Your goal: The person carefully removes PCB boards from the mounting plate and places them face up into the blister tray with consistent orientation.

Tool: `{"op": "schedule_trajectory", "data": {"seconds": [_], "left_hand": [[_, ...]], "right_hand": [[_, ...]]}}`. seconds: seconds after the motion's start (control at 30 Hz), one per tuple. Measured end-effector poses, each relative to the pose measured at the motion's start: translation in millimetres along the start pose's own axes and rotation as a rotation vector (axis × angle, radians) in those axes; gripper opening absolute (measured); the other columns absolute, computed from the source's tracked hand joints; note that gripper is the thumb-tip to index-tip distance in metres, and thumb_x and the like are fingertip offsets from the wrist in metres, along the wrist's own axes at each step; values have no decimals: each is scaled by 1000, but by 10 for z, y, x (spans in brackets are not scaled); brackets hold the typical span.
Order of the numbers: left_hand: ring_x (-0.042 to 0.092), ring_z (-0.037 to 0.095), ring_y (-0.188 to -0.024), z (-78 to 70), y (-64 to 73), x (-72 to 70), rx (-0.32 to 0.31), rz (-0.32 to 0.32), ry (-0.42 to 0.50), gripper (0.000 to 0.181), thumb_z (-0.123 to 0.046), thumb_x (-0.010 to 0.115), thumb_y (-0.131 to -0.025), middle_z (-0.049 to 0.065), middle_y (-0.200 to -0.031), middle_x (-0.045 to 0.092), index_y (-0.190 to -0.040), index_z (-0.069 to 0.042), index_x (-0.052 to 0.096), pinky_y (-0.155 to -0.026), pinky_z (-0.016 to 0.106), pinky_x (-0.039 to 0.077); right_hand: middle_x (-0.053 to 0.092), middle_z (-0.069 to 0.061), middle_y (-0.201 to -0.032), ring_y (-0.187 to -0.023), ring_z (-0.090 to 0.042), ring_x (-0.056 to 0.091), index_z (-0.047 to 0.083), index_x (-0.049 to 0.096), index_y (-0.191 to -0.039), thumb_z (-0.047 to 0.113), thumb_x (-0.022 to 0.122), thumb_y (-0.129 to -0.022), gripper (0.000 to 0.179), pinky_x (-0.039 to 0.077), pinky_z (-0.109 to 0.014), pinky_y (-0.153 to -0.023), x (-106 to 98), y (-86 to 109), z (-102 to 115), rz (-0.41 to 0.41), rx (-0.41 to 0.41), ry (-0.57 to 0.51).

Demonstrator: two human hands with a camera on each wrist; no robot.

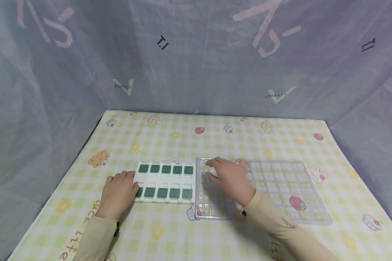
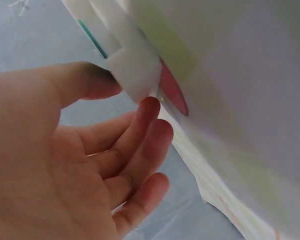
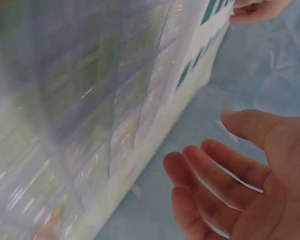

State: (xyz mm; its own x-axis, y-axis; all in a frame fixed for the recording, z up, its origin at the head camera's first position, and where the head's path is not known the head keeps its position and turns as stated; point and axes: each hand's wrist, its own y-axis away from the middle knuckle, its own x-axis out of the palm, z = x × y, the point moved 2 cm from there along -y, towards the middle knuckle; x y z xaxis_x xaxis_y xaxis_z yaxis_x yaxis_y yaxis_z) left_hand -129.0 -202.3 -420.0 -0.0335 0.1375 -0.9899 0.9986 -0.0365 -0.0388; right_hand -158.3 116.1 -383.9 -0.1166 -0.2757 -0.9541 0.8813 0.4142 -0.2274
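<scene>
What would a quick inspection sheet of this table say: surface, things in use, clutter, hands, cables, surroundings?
Surface: tablecloth, pale green check with cartoon prints, lies flat.
Job's things: white tray holding two rows of five green chips; clear tray with empty compartments beside it on the right.
Clutter: nothing seen.
Hands: left hand rests at the white tray's left end, thumb touching it; right hand lies open over the clear tray's left part, holding nothing.
Cables: nothing seen.
Surroundings: grey-blue cloth with printed letters hangs behind and at both sides.
</scene>
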Motion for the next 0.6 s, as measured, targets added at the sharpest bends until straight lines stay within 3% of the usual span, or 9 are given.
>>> {"op": "schedule_trajectory", "data": {"seconds": [0.17, 0.37, 0.6], "left_hand": [[64, 42, -105, 24, 24, 22, -6, 15, 10, 41, -20, 63, -97, 26, -117, 68, -126, 10, 63, -91, 56, 44], [65, 41, -104, 23, 51, 24, 7, -7, -4, 40, -19, 64, -96, 25, -115, 69, -124, 10, 64, -89, 55, 45], [66, 41, -103, 8, 36, -4, 38, -74, -13, 38, -18, 65, -96, 25, -112, 70, -122, 9, 66, -89, 55, 46]], "right_hand": [[74, 0, -99, -85, -17, 71, 14, 73, -113, 26, 76, -92, 24, 57, -34, -75, 196, -270, 57, 127, 1, -103], [70, 2, -94, -77, -11, 64, 13, 74, -111, 31, 79, -89, 29, 54, -30, -70, 384, -439, 173, 169, -40, -103], [66, 1, -93, -69, -9, 54, 11, 74, -108, 28, 82, -87, 28, 50, -29, -64, 430, -506, 251, 178, -35, -72]]}}
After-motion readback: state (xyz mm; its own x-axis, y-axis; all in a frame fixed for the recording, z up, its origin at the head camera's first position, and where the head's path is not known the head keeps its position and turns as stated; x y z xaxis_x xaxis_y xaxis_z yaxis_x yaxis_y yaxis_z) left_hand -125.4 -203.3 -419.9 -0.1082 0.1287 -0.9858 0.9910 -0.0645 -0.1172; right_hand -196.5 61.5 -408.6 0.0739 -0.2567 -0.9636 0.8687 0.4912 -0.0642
